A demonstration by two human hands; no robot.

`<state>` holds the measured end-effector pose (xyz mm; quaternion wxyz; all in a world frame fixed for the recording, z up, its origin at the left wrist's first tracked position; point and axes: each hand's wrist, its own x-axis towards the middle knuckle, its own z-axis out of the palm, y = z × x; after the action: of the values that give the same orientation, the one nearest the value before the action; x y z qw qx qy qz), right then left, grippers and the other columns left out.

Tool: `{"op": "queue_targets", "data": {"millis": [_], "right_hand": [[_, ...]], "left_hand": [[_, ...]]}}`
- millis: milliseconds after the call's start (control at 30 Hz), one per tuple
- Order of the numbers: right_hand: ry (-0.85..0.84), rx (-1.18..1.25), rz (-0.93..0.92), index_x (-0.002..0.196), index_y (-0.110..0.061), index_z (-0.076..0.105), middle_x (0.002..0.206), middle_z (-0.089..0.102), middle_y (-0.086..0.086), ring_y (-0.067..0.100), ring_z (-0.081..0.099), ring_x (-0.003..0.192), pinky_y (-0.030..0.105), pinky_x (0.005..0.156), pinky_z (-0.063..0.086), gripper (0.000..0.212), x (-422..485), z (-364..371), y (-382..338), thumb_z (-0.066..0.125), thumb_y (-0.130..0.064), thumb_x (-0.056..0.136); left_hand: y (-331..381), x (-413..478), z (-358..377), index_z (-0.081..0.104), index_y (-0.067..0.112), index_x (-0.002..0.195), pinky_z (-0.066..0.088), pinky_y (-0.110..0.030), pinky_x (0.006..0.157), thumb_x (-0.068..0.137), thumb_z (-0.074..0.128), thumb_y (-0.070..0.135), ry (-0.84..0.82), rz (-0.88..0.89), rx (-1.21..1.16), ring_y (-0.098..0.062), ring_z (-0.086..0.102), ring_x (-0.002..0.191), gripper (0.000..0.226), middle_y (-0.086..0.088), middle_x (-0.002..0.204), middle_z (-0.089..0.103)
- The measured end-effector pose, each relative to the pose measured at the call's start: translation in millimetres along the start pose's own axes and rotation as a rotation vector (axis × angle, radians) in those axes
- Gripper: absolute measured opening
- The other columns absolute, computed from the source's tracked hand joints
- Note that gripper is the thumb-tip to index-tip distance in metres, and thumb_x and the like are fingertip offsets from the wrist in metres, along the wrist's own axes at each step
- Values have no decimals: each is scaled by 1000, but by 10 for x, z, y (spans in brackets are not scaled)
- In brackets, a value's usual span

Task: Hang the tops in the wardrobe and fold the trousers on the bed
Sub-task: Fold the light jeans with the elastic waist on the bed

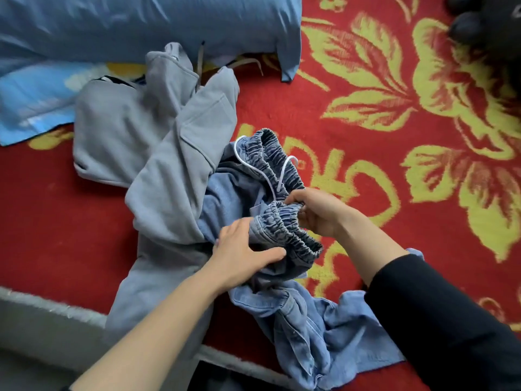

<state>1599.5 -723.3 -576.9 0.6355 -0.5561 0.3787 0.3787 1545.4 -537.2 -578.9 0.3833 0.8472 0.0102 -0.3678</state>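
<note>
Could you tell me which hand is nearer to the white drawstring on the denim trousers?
Right. The right hand pinches the waistband right beside the white drawstring; the left hand rests lower on the trousers.

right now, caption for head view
Right hand pinches the waistband of the jeans, left hand rests on them, red blanket beneath
</note>
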Motion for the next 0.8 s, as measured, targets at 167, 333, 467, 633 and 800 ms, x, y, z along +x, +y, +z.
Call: {"op": "queue_targets", "data": {"millis": [167,333,467,633,800], "right_hand": [[-42,237,-59,106,-5,50,63,57,5,9,52,41,20,44,53,15,-682,236,11,48,2,94],[12,284,-137,95,-5,46,53,58,5,11,59,44,21,45,54,9,-1305,491,105,44,3,96],[128,69,-167,96,-7,52,84,63,15,18,64,47,28,49,57,4,-1595,486,198,52,-5,93],[295,-465,-102,82,1,54,73,60,19,28,60,46,47,56,59,6,-1647,451,318,58,-2,78],[356,-697,-282,112,-10,52,92,63,17,32,65,69,40,49,58,37,-1536,568,307,53,3,78]], "left_hand": [[334,-595,45,21,36,142,17,-26,112,43,61,72,282,-120,-320,-7,20,129,112,8,128,22],[492,-1000,-59,31,35,129,48,-32,89,52,73,42,150,-63,-426,-12,58,101,88,4,116,60],[519,-1300,-381,50,29,113,43,-24,52,67,55,1,52,99,-141,-11,56,59,54,0,87,64],[585,-1712,-772,63,36,101,52,-39,83,66,43,15,-212,321,195,-11,64,90,46,8,92,70],[570,-2040,-1112,66,31,107,48,-32,92,64,37,-4,-347,376,312,-4,60,101,62,12,104,69]]}}
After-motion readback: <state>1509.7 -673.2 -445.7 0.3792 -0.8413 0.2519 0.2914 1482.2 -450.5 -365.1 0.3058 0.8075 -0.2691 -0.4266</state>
